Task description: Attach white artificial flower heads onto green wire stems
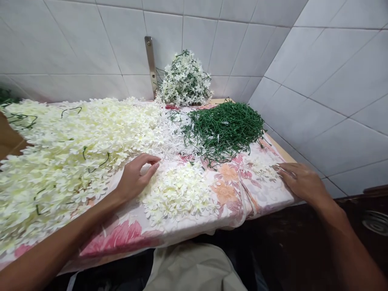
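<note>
White ceramic wall tiles [69, 44] meet in a corner behind a counter, and a wooden edge of the counter [281, 147] shows at the back right, beyond a pink-and-peach floral cloth [233, 210] that covers the top. A large heap of cream artificial flowers [69, 149] spreads over the left half of the cloth, with a few green wire stems poking through it. At the back, a rounded bunch of white artificial flowers [184, 81] sits against the wall just beside an upright metal bracket [150, 60]. To its front right lies a tangled pile of green wire stems [226, 129], touching a patch of spiky white plastic sprigs [172, 139] at its left side. A smaller pile of loose flower heads [178, 196] lies on the cloth between the hands. The left hand [135, 180] rests at the edge of the large heap, its fingers loosely curled, their tips at the white sprigs, with nothing visibly held. The right hand [301, 184] lies nearly flat and open on the cloth, its fingertips [280, 169] just beside a small scatter of white flowers [259, 167].
</note>
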`<act>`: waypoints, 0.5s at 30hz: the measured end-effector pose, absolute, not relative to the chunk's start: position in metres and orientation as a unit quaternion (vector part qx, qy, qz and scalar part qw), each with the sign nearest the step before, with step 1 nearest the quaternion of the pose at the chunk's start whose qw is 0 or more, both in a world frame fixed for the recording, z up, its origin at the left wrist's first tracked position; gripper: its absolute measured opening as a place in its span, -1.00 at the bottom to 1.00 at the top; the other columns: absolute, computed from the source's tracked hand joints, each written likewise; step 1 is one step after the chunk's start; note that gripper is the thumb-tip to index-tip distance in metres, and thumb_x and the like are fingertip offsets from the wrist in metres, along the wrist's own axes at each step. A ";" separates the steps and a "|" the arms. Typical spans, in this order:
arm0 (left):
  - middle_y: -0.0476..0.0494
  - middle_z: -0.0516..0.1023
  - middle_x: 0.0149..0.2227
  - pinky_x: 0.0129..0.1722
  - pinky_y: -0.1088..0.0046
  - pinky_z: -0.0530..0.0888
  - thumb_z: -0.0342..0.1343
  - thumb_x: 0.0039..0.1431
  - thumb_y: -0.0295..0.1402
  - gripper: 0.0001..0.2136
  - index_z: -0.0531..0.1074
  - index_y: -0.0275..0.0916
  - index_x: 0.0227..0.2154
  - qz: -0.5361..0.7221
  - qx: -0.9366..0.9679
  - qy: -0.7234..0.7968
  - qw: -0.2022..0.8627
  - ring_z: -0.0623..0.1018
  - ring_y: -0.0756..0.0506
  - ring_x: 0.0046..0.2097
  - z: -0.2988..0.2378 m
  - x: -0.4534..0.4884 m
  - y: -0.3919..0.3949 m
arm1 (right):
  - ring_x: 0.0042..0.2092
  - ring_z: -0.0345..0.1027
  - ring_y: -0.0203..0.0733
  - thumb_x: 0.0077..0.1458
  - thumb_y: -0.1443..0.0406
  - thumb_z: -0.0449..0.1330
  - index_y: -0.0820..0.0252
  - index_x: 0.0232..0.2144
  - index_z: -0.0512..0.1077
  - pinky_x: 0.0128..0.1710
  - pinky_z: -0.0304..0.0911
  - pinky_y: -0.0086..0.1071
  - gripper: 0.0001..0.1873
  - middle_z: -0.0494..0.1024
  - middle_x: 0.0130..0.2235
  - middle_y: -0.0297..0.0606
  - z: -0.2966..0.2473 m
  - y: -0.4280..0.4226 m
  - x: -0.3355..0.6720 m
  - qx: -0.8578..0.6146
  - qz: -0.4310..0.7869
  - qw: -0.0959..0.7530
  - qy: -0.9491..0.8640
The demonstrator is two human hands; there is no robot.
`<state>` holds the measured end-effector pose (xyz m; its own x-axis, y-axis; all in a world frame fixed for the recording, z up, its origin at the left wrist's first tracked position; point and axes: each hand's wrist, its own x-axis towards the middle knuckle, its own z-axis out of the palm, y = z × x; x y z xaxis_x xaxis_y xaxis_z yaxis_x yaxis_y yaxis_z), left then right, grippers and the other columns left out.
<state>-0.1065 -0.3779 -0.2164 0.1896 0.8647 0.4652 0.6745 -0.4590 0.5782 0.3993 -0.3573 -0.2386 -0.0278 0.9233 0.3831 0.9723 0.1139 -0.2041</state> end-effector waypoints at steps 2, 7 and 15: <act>-0.11 0.54 -0.28 -0.21 0.38 0.43 0.05 0.22 -0.30 -0.86 0.45 -0.22 -0.27 0.396 0.755 0.510 0.113 0.51 -0.08 -0.26 -0.216 -0.108 -0.377 | -0.14 0.48 0.06 -0.06 0.24 0.23 0.04 -0.41 0.58 -0.14 0.31 -0.18 -0.86 0.64 -0.22 -0.13 -0.230 -0.357 0.402 -0.685 -0.017 0.230 -0.691; -0.07 0.48 -0.38 -0.29 0.40 0.41 0.03 0.22 -0.32 -0.86 0.46 -0.22 -0.28 0.385 0.756 0.526 0.061 0.46 -0.06 -0.33 -0.215 -0.114 -0.373 | -0.36 0.46 -0.02 -0.32 0.29 0.39 -0.02 -0.53 0.60 -0.39 0.26 -0.22 -0.85 0.64 -0.38 -0.19 -0.202 -0.349 0.411 -0.812 0.093 0.239 -0.524; -0.24 0.44 -0.20 -0.13 0.20 0.37 0.04 0.19 -0.39 -0.83 0.51 -0.27 -0.25 0.238 0.787 0.566 -0.066 0.42 -0.23 -0.12 -0.217 -0.128 -0.357 | -0.25 0.49 -0.05 -0.09 0.23 0.28 0.04 -0.40 0.59 -0.34 0.28 -0.26 -0.86 0.64 -0.31 -0.16 -0.183 -0.330 0.323 -0.666 0.004 0.375 -0.645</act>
